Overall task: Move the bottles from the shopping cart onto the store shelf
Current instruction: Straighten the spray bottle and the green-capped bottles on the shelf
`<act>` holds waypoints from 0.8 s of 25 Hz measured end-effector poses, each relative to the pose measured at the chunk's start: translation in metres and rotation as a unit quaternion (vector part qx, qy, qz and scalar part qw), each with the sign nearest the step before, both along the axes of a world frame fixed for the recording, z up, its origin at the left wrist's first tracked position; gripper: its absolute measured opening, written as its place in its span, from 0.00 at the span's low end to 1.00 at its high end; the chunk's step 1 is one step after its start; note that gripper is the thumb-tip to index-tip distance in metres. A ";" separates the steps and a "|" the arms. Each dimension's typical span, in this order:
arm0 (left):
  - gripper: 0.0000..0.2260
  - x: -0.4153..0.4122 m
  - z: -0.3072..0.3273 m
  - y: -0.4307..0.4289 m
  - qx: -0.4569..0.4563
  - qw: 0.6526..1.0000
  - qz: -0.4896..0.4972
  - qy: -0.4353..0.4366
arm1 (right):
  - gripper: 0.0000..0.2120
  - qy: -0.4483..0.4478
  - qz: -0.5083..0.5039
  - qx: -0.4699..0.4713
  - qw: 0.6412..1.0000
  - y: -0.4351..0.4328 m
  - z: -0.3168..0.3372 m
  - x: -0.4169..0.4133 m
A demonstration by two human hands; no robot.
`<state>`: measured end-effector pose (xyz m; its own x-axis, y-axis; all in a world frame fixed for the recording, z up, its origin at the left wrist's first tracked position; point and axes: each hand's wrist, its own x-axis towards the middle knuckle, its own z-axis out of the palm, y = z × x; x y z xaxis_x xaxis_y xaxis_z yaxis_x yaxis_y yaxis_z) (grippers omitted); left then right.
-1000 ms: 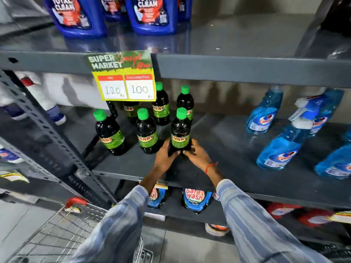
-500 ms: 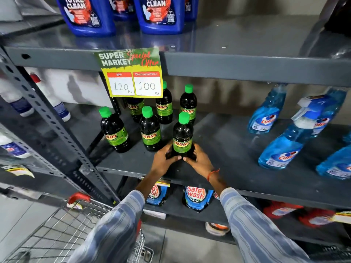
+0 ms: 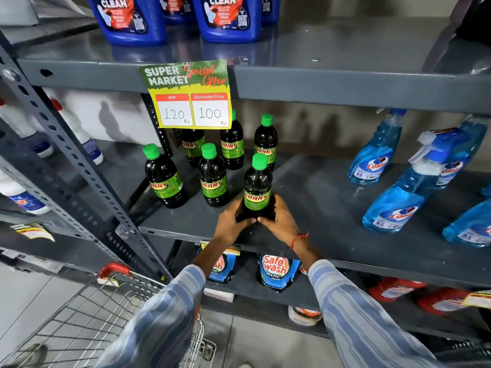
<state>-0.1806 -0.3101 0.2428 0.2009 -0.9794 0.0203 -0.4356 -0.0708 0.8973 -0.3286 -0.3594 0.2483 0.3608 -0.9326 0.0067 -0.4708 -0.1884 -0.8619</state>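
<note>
A dark bottle with a green cap and green label (image 3: 257, 185) stands upright near the front edge of the grey middle shelf (image 3: 318, 197). My left hand (image 3: 230, 221) wraps its base from the left and my right hand (image 3: 280, 220) from the right, fingertips meeting in front. Several matching green-capped bottles (image 3: 214, 176) stand behind and to the left of it. The wire shopping cart (image 3: 87, 314) with a red handle sits at the lower left; what it holds is hidden by my left sleeve.
Blue spray bottles (image 3: 393, 203) lean on the right half of the same shelf. A price card (image 3: 190, 95) hangs from the upper shelf edge above the bottles. Blue detergent jugs (image 3: 228, 17) stand on top. A slotted steel upright (image 3: 66, 150) slants at left. Pouches (image 3: 276, 269) fill the lower shelf.
Both hands stay on the bottle's base, which has slid slightly right and toward the shelf's front. The view has shifted a little left and closer.
</note>
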 end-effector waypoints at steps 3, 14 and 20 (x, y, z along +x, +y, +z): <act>0.21 -0.001 -0.008 0.022 -0.090 0.988 0.107 -0.073 | 0.29 -0.107 -0.152 -0.169 0.968 0.031 0.013 0.009; 0.39 0.087 -0.019 0.007 0.003 0.987 0.155 0.035 | 0.30 -0.016 -0.031 -0.031 0.999 0.034 0.004 0.120; 0.36 0.108 -0.003 -0.018 0.043 0.999 0.026 0.002 | 0.33 -0.027 -0.005 0.023 0.999 0.014 -0.003 0.124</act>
